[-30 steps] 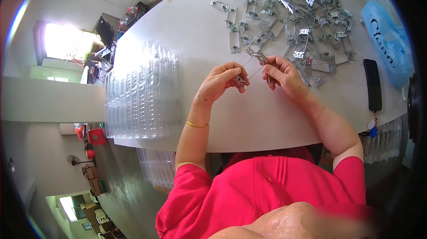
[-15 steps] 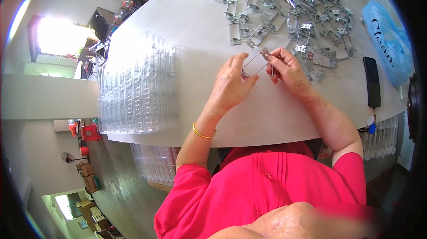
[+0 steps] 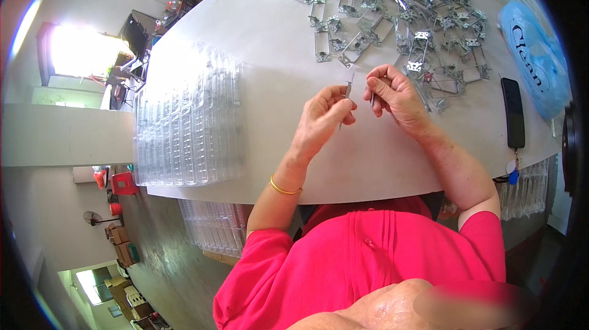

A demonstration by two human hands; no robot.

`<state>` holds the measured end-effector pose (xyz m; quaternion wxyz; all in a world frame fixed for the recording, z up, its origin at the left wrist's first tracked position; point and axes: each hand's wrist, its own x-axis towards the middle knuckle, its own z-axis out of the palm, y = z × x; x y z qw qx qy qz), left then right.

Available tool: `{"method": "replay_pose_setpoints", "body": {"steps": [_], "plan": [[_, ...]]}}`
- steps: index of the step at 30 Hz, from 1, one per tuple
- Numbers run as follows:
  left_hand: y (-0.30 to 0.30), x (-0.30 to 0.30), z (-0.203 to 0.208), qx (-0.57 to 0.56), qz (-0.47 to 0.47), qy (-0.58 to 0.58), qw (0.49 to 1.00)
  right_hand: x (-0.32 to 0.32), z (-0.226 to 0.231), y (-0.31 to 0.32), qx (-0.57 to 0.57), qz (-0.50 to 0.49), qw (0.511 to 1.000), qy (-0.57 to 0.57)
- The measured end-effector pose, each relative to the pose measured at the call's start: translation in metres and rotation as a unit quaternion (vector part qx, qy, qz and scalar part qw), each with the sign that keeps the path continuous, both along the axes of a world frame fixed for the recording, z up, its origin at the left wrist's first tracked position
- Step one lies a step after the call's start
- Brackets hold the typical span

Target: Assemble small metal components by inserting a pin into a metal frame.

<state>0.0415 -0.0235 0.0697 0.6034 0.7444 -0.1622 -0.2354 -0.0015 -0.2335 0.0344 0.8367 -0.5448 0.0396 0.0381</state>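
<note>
My left hand [image 3: 325, 112] pinches a thin metal bracket frame [image 3: 349, 89] between thumb and fingers. The frame is turned nearly edge-on, its upper end rising above the fingertips. Close by on its right, my right hand [image 3: 394, 98] is closed on a slim grey metal piece [image 3: 372, 100]; only a short part shows below the fingers, so its kind is unclear. A small gap separates the two hands. Beyond them lies a loose heap of similar silvery bracket frames [image 3: 421, 50], narrow rectangles with punched end plates, spread over the white table [image 3: 276, 41].
Stacked clear plastic trays [image 3: 187, 121] stand on the table at the left. At the right lie a black phone [image 3: 513, 112] with a blue tag [image 3: 513, 177] and a blue plastic bag [image 3: 534, 60]. More clear trays [image 3: 215, 225] sit below the table's near edge.
My left hand has closed its fingers on the frame and turned it from face-on to nearly edge-on. My right hand has let go of the frame's end and keeps the slim metal piece.
</note>
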Motion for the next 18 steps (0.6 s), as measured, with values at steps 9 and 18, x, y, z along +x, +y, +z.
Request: {"method": "replay_pose_setpoints", "body": {"steps": [9, 18], "plan": [[0.017, 0.014, -0.029, -0.282, -0.095, 0.289, 0.91, 0.0, 0.012, 0.003, -0.017, -0.1, 0.991, -0.083], [0.019, 0.015, -0.035, -0.287, -0.157, 0.297, 0.897, -0.003, 0.003, 0.008, -0.131, -0.097, 0.971, -0.174]]}}
